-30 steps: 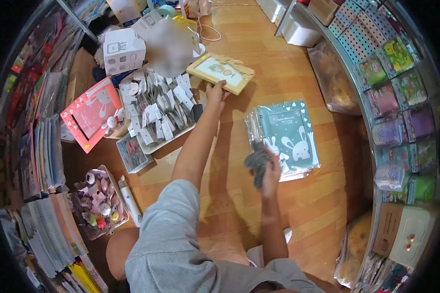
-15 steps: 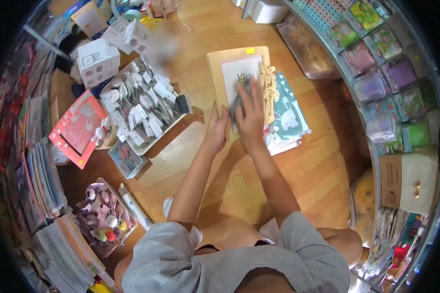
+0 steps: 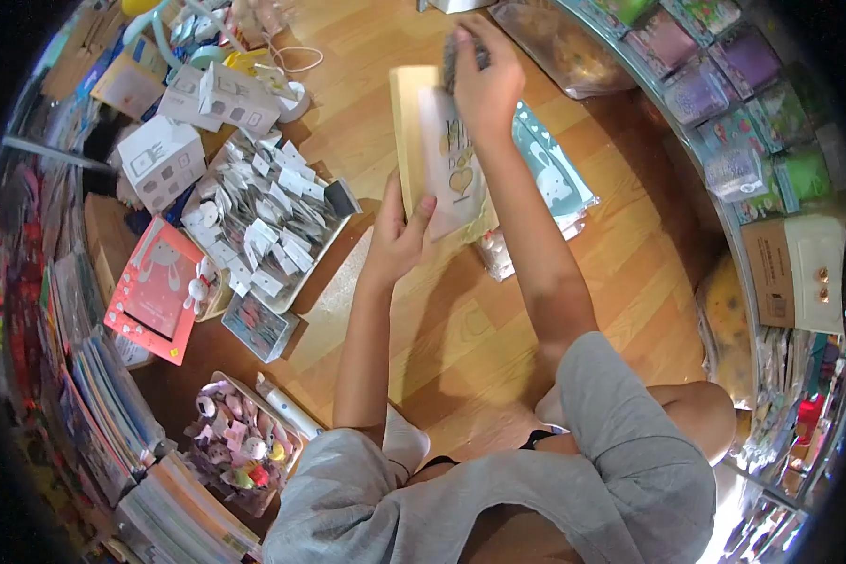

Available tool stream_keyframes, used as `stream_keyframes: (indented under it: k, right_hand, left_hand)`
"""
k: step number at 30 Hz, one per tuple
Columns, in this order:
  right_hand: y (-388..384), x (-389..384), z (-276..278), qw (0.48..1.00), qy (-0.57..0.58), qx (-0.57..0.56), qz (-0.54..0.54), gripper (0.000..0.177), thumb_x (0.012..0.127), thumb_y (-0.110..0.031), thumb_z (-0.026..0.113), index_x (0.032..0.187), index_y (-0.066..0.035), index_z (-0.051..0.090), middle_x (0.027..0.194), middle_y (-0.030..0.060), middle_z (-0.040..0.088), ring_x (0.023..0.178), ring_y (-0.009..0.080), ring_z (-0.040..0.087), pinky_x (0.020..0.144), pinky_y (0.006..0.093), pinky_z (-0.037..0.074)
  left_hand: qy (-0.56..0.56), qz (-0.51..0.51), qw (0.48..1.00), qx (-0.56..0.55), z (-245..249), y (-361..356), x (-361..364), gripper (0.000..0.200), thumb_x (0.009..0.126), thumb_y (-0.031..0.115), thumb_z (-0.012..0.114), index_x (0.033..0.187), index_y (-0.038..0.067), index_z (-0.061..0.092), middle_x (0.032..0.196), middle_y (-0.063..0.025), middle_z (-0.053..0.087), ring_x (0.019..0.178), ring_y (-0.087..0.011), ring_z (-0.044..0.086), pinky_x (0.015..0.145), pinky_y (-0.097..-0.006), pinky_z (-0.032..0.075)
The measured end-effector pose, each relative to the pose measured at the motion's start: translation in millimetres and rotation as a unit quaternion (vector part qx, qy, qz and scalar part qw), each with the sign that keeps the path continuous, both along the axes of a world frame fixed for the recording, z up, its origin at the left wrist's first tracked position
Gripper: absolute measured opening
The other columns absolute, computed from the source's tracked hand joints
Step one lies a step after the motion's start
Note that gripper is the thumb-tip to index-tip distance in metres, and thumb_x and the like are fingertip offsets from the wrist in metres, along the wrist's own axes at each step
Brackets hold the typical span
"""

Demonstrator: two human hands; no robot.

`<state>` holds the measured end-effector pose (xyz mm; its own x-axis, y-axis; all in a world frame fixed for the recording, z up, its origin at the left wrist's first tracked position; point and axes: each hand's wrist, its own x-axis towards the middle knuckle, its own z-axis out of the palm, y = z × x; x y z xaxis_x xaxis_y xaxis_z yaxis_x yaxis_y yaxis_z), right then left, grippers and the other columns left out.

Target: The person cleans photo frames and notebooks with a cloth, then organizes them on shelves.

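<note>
In the head view my left hand (image 3: 399, 230) grips the lower left side of a wooden-framed plaque (image 3: 409, 122), thumb on the front and fingers behind. The plaque is tilted, and its white panel (image 3: 437, 141) carries dark lettering and a gold heart. At its top right corner my right hand (image 3: 493, 85) is closed on a dark grey, crumpled cloth (image 3: 459, 61). My right forearm covers part of the plaque's right side. Beyond that forearm, on the floor, lies a teal packet (image 3: 550, 169) with a white rabbit.
On the left stand a tray of carded small items (image 3: 273, 211), white boxes (image 3: 160, 160), a pink rabbit board (image 3: 150, 291), a clear box (image 3: 258, 327) and a basket of small plush items (image 3: 240, 442). Shelves of packaged goods (image 3: 696, 94) line the right.
The plaque has been tilted up, its carved right edge out of sight now. My right hand has gone from the panel's middle up to the top right corner with the cloth.
</note>
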<state>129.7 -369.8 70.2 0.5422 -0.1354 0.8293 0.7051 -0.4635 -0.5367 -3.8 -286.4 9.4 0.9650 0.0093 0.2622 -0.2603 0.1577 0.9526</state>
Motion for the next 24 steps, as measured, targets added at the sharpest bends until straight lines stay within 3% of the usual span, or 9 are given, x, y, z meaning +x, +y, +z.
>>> stream_keyframes:
  k: [2,7,14,15,16,17,19,21,24]
  right_hand:
    - [-8,9,4,0.979,0.181,0.093,0.013,0.014,0.074,-0.011,0.053,0.082,0.0,0.057,0.094,0.0161,0.053,0.084,0.0266,0.053,0.071,0.0323,0.042]
    - [2,-20,-3,0.981,-0.137,-0.118,0.069,0.02,0.07,-0.02,0.059,0.079,-0.002,0.057,0.077,0.0129,0.057,0.072,0.0276,0.054,0.066,0.0334,0.043]
    - [-88,55,-32,0.954,0.249,-0.161,-0.032,0.035,0.075,-0.035,0.053,0.093,-0.005,0.057,0.084,0.0101,0.058,0.07,0.0258,0.057,0.065,0.0298,0.044]
    - [-110,67,-42,0.922,0.366,0.035,0.123,0.042,0.074,-0.042,0.052,0.095,-0.005,0.055,0.084,0.0104,0.058,0.074,0.0237,0.056,0.066,0.0315,0.044]
    - [-117,70,-43,0.819,0.452,0.226,0.272,0.049,0.073,-0.048,0.05,0.098,-0.006,0.053,0.084,0.0106,0.058,0.079,0.0215,0.055,0.066,0.0332,0.044]
    - [-118,66,-52,0.818,0.452,0.228,0.274,0.049,0.073,-0.048,0.05,0.098,-0.006,0.053,0.084,0.0106,0.058,0.079,0.0215,0.055,0.066,0.0332,0.044]
    - [-106,20,-56,0.632,0.502,0.407,0.428,0.06,0.072,-0.05,0.05,0.109,-0.002,0.045,0.102,0.0113,0.052,0.092,0.0171,0.051,0.074,0.0312,0.043]
    - [-80,-39,-37,0.668,0.569,0.354,0.323,0.062,0.068,-0.042,0.06,0.111,-0.002,0.041,0.106,0.0113,0.049,0.094,0.0167,0.049,0.078,0.0294,0.042]
    - [-64,-62,-43,0.604,0.573,0.415,0.367,0.06,0.066,-0.038,0.064,0.108,-0.002,0.043,0.101,0.0094,0.052,0.088,0.0166,0.052,0.077,0.0287,0.042]
  left_hand:
    - [-0.04,0.039,0.99,0.127,-1,-2,-3,0.039,0.083,0.013,0.043,0.117,-0.002,0.029,0.108,-0.01,0.042,0.098,-0.0143,0.039,0.084,-0.0248,0.03]
    - [0.019,0.064,0.996,0.052,-7,8,-5,0.035,0.082,0.012,0.044,0.113,-0.001,0.033,0.102,-0.0081,0.044,0.091,-0.0134,0.041,0.079,-0.024,0.032]
    - [0.047,0.101,0.994,0.012,-19,25,-8,0.037,0.083,0.013,0.044,0.115,-0.002,0.032,0.107,-0.0092,0.044,0.098,-0.0143,0.041,0.082,-0.0246,0.032]
    - [0.038,0.106,0.993,-0.046,-31,33,-4,0.038,0.084,0.016,0.043,0.116,-0.001,0.031,0.107,-0.0086,0.045,0.096,-0.0135,0.043,0.081,-0.0244,0.034]
    - [0.037,0.105,0.993,-0.042,-27,35,0,0.038,0.084,0.016,0.043,0.116,-0.001,0.031,0.107,-0.0086,0.045,0.096,-0.0135,0.043,0.081,-0.0244,0.034]
    - [0.068,0.082,0.985,-0.135,-21,36,2,0.038,0.084,0.017,0.043,0.115,-0.001,0.032,0.107,-0.008,0.044,0.095,-0.0132,0.044,0.081,-0.0244,0.035]
    - [0.127,0.079,0.962,-0.228,-28,37,8,0.038,0.084,0.023,0.044,0.113,-0.001,0.035,0.105,-0.0075,0.046,0.092,-0.0134,0.045,0.079,-0.025,0.037]
    - [0.16,0.108,0.97,-0.145,-47,35,17,0.038,0.084,0.025,0.043,0.112,-0.001,0.037,0.104,-0.0077,0.047,0.091,-0.0133,0.045,0.078,-0.0251,0.037]
    - [0.165,0.13,0.977,0.023,-51,35,34,0.04,0.084,0.03,0.043,0.109,-0.001,0.041,0.099,-0.0074,0.049,0.089,-0.0127,0.045,0.078,-0.0247,0.037]
